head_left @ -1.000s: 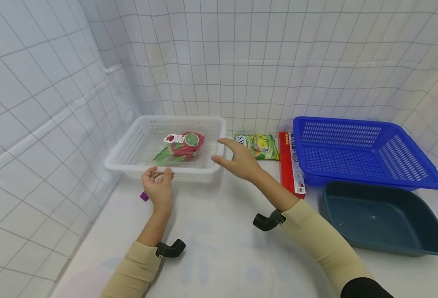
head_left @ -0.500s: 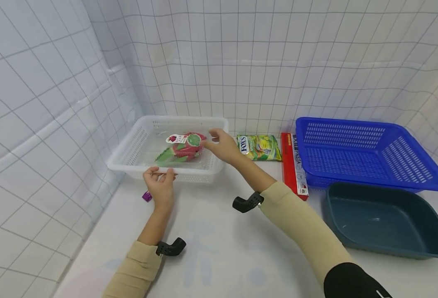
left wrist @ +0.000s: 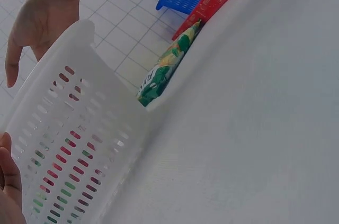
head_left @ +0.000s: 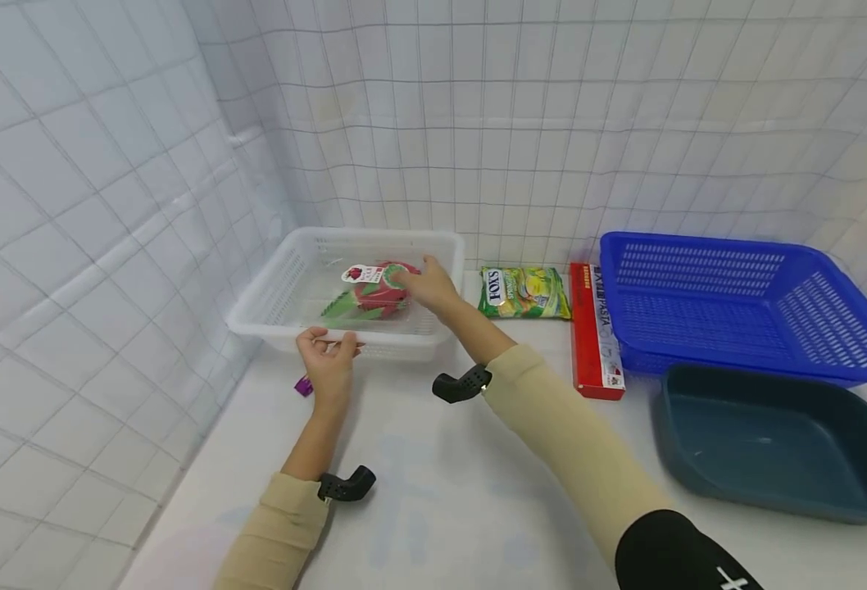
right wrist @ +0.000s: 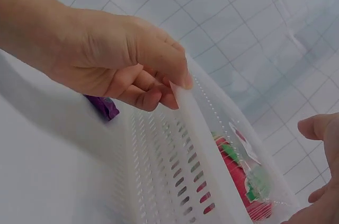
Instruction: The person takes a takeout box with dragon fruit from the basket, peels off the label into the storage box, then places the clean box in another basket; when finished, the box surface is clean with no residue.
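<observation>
Now the right hand (head_left: 434, 288) has moved over the red fruit (head_left: 374, 300), fingers apart; I can't tell if they touch. The left hand (head_left: 329, 365) pinches the white basket (head_left: 397, 338).

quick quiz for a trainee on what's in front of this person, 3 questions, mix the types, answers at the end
1. What lies in the white basket?
a) a banana
b) a wrapped dragon fruit
c) a drinking cup

2. True or false: in the head view, the red box lies between the Fox's packet and the blue basket.

3. Fill in the blank: the left grip pinches the near ____ of the white basket.

Key: 1: b; 2: true; 3: rim
</observation>
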The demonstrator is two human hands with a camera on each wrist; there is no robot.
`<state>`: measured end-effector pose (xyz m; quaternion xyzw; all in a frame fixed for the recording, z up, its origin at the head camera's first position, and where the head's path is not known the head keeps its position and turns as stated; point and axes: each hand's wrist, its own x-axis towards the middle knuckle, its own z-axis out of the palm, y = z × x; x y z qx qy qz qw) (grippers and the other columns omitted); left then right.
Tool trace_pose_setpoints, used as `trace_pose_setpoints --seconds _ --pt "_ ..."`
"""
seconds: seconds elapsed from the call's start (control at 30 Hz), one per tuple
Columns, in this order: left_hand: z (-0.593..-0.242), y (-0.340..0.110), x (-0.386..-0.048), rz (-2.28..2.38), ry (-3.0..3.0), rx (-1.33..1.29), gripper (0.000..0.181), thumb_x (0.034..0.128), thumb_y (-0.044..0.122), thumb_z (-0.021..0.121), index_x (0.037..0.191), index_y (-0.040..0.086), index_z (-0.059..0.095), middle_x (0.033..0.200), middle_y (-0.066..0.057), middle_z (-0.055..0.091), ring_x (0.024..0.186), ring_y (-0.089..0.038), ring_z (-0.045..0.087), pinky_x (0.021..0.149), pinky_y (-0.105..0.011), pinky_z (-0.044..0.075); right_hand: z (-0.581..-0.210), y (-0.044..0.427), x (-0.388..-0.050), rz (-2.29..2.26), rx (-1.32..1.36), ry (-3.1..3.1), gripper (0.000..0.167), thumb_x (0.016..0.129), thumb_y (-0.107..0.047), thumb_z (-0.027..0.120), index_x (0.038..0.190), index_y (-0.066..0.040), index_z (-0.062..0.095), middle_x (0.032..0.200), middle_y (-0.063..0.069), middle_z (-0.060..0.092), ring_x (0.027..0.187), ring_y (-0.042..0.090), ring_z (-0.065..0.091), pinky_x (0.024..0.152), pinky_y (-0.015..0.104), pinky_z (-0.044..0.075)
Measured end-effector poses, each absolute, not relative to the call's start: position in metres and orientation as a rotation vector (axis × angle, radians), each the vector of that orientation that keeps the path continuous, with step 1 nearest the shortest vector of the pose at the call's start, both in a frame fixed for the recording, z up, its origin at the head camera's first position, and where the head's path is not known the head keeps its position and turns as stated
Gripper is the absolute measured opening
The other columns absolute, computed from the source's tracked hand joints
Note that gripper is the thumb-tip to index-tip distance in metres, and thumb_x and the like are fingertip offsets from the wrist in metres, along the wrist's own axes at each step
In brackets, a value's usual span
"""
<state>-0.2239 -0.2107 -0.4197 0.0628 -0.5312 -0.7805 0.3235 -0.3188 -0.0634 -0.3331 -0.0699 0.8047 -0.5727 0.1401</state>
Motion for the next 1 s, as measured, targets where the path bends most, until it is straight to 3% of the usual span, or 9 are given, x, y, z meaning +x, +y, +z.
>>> trace_pose_setpoints --seconds 0.3,0.53,0.63,0.73,0.83,1.0 --pt "-0.4178 -0.2097 -0.2217 -2.034 -1.389 0.163 0.039 0.0867 -0.016 0.054 0.105 0.008 0.031 0.093 -0.012 0.046 0.063 -0.01 0.059 0.061 -0.018 0.052 -0.3349 -0.0679 -0.3247 -1.933 -0.016 1.798 0.055 0.098 -0.032 0.058 0.144 -0.007 0.041 0.151 0.01 0.037 0.141 0.03 0.029 0.114 0.049 0.024" --pt "-0.4192 -0.2104 -0.2203 -2.035 -1.388 0.149 0.039 0.0866 -0.017 0.054 0.106 0.008 0.031 0.092 -0.011 0.046 0.064 -0.01 0.06 0.061 -0.018 0.052 -0.335 -0.0632 -0.3235 -2.028 0.169 1.588 0.076 0.094 -0.033 0.062 0.155 -0.014 0.02 0.16 0.015 0.01 0.145 0.037 0.014 0.114 0.056 0.016" --pt "-0.4195 -0.2098 -0.2203 -2.037 -1.387 0.143 0.038 0.0865 -0.016 0.055 0.106 0.008 0.031 0.093 -0.011 0.046 0.064 -0.01 0.06 0.062 -0.018 0.052 -0.3359 -0.0632 -0.324 -2.036 0.196 1.56 0.077 0.094 -0.033 0.062 0.155 -0.015 0.02 0.157 0.022 0.015 0.141 0.039 0.023 0.112 0.051 0.027" --pt "-0.4195 -0.209 -0.2199 -2.036 -1.392 0.144 0.038 0.0865 -0.016 0.054 0.106 0.007 0.031 0.092 -0.011 0.047 0.064 -0.01 0.06 0.062 -0.018 0.052 -0.3375 -0.0638 -0.3241 -2.028 0.215 1.565 0.07 0.094 -0.032 0.062 0.152 -0.014 0.027 0.147 0.026 0.029 0.127 0.037 0.041 0.102 0.042 0.041" --pt "-0.4191 -0.2084 -0.2193 -2.038 -1.398 0.147 0.038 0.0867 -0.015 0.054 0.106 0.007 0.031 0.092 -0.011 0.047 0.064 -0.01 0.059 0.062 -0.018 0.052 -0.3387 -0.0646 -0.3238 -2.016 0.197 1.599 0.064 0.095 -0.031 0.062 0.149 -0.012 0.033 0.135 0.023 0.042 0.106 0.029 0.051 0.088 0.033 0.048" --pt "-0.4189 -0.2085 -0.2194 -2.042 -1.399 0.152 0.038 0.0865 -0.015 0.055 0.106 0.008 0.031 0.093 -0.011 0.046 0.064 -0.01 0.06 0.062 -0.018 0.052 -0.3409 -0.0657 -0.3227 -1.985 0.143 1.703 0.081 0.094 -0.032 0.065 0.155 -0.014 0.014 0.112 0.019 0.049 0.078 0.021 0.053 0.07 0.028 0.051"
